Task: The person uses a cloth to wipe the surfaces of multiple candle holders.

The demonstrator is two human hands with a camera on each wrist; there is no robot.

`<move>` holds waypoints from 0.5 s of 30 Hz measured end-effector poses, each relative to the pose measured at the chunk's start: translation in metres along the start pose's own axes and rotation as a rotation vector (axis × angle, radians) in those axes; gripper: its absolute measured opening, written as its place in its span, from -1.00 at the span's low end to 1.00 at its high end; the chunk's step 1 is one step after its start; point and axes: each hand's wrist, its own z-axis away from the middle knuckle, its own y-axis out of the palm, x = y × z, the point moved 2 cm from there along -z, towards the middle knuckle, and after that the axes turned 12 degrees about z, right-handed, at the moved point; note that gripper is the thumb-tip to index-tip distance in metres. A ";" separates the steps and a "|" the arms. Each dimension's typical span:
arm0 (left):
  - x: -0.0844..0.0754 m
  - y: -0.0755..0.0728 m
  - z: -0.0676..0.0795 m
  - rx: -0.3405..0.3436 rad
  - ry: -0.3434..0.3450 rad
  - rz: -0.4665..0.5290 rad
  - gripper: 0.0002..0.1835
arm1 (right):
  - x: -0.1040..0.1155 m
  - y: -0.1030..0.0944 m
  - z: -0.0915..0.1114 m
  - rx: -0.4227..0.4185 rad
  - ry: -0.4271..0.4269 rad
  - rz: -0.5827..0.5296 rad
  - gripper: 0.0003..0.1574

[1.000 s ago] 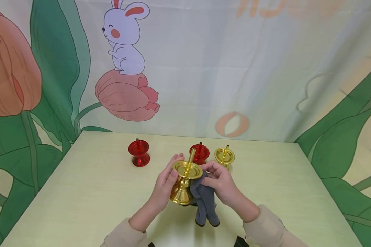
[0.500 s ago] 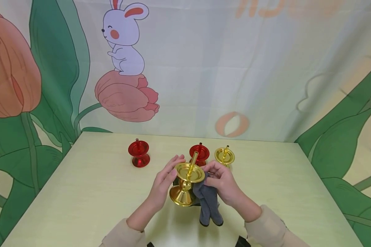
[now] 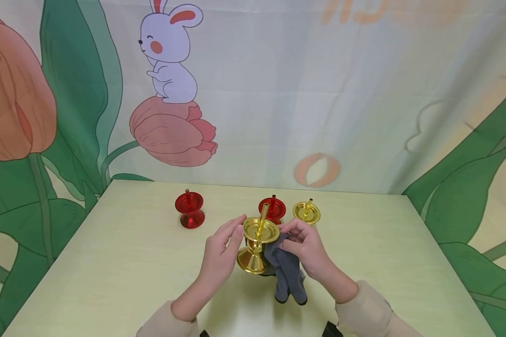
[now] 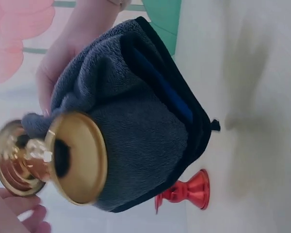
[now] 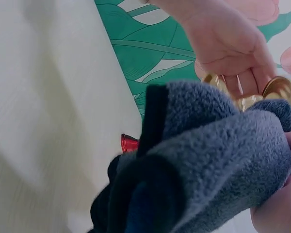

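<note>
Candlestick (image 3: 255, 247) against cloth (image 3: 287, 267) — lettering (image 3: 364, 18) (faint) behind

Both forearms (image 3: 198, 291) angle inward, the left hand (image 3: 220, 252) with fingers nearly straight, the right hand (image 3: 305, 247) pinching.

The head view looks forward and down from above the near side, well back, covering the table (image 3: 109, 271) and the far curtain (image 3: 341, 93). Both wrist views sit close and tipped sideways: the table fills the right of the left one, the left of the right one. Both share the cloth (image 4: 140, 126) and candlestick (image 4: 82, 158).
</note>
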 end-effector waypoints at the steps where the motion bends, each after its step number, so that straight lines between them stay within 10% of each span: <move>1: -0.001 0.001 0.000 0.014 -0.002 -0.032 -0.54 | 0.000 0.000 0.000 -0.014 0.007 0.031 -0.76; 9: 0.001 0.002 -0.003 0.085 -0.097 -0.047 -0.30 | 0.000 0.000 0.000 -0.024 0.031 0.099 -0.81; 15: 0.004 -0.006 -0.008 0.323 -0.035 0.079 -0.39 | -0.001 -0.003 0.000 0.072 -0.021 0.004 -0.68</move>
